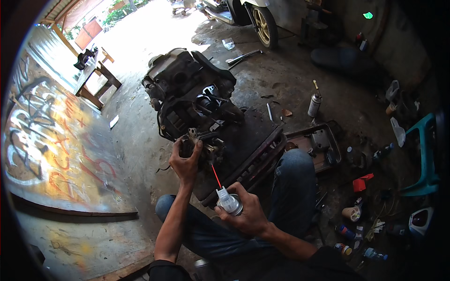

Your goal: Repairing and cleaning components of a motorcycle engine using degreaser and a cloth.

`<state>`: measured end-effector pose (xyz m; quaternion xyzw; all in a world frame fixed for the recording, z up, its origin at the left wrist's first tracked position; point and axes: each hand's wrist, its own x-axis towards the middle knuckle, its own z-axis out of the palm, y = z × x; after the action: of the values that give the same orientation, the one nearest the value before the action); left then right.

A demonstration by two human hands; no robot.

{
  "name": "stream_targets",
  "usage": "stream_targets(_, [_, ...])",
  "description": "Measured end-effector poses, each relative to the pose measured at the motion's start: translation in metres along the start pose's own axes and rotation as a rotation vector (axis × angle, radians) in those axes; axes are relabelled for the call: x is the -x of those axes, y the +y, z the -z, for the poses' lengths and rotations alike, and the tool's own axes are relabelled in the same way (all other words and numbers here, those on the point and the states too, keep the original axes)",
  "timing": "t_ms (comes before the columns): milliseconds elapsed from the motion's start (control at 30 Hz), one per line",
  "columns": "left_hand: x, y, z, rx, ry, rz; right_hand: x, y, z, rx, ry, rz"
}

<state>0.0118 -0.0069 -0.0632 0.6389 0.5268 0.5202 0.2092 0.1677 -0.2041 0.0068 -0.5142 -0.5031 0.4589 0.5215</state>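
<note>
My left hand [185, 159] grips a metal part with brass-toned fittings [192, 135], at the near end of a dark engine assembly [183, 89]. The engine rests at the far end of a low black platform [248, 154]. My right hand [246, 215] is closed round a spray can [229, 202] with a pale nozzle. Its thin red straw points up toward the lower part of the piece in my left hand, with the tip close to it. The far side of that piece is hidden by my fingers and thumb.
A tray of parts [304, 145], an upright spray can [314, 107], a teal stool [417, 154] and scattered bottles [375, 254] lie right. A painted panel [61, 154] stands left, a wooden bench [91, 82] behind it. A scooter [253, 21] and loose seat [337, 58] are farther back.
</note>
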Motion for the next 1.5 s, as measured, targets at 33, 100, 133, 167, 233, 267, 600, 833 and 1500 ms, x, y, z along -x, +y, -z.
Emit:
stream_targets(33, [0.000, -0.001, 0.000, 0.009, -0.001, 0.019, -0.001, 0.002, 0.001, 0.000, 0.002, -0.002])
stream_targets(100, [0.000, -0.003, -0.001, 0.017, -0.004, 0.038, -0.003, 0.006, 0.002, 0.004, -0.006, 0.002])
stream_targets(133, [0.000, -0.005, -0.002, 0.021, -0.010, 0.041, -0.004, 0.005, 0.003, 0.004, -0.008, 0.002])
stream_targets(167, [-0.001, -0.007, -0.002, 0.024, -0.016, 0.045, -0.006, 0.003, 0.004, 0.008, 0.000, 0.008])
stream_targets(233, [-0.002, -0.011, -0.003, 0.025, -0.019, 0.038, -0.007, 0.003, 0.005, 0.011, 0.007, 0.012])
stream_targets(267, [-0.002, -0.011, -0.003, 0.028, -0.022, 0.029, -0.007, 0.004, 0.006, 0.005, -0.005, 0.006])
stream_targets(600, [-0.005, -0.029, 0.001, 0.299, -0.004, 0.194, -0.010, 0.003, 0.003, -0.031, -0.057, 0.030])
stream_targets(833, [-0.005, -0.035, -0.006, 0.303, -0.006, 0.318, -0.012, 0.002, 0.006, -0.036, -0.030, 0.008])
stream_targets(1500, [-0.009, -0.046, 0.000, 0.330, -0.139, 0.272, -0.022, 0.008, 0.018, -0.033, 0.042, -0.051])
